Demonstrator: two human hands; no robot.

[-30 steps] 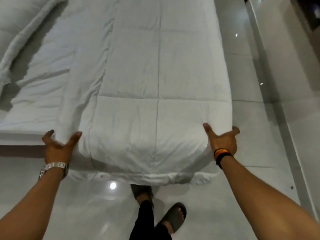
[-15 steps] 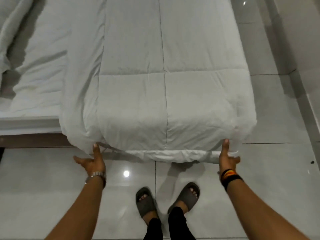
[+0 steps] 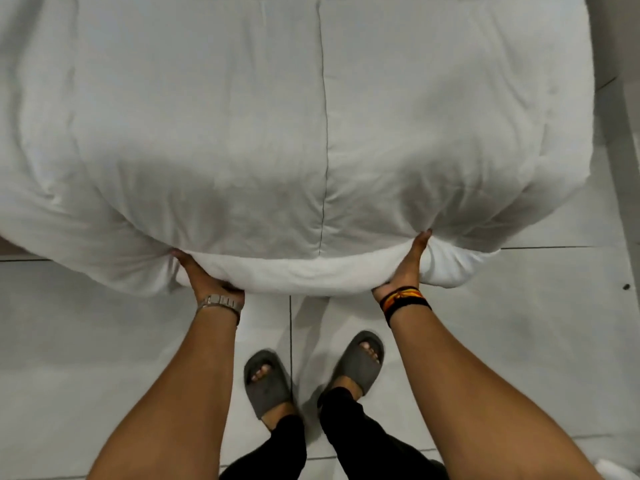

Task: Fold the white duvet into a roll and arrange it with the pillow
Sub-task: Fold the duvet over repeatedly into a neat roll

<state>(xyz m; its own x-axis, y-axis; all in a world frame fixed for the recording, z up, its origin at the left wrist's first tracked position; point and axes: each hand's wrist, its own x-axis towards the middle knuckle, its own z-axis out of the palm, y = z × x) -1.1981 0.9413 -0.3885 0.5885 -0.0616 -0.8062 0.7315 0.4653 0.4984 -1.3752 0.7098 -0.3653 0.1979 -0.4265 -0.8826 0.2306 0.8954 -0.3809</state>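
Note:
The white duvet (image 3: 311,133) fills the upper half of the view, folded lengthwise with a seam down its middle, and its near end hangs over the foot of the bed. My left hand (image 3: 204,277), with a metal watch on the wrist, grips the near hem from below, left of centre. My right hand (image 3: 405,268), with a black and orange band on the wrist, grips the same hem right of centre, thumb pressed up into the fabric. The hem between them is bunched into a thick curled edge. No pillow is in view.
Glossy grey floor tiles (image 3: 86,341) lie under me. My feet in grey slides (image 3: 266,379) stand close to the bed end. A strip of floor (image 3: 609,168) runs along the bed's right side.
I have leaned in closer over the bed end. Both hands moved inward along the hem and closed on it, lifting and curling the near edge of the duvet upward.

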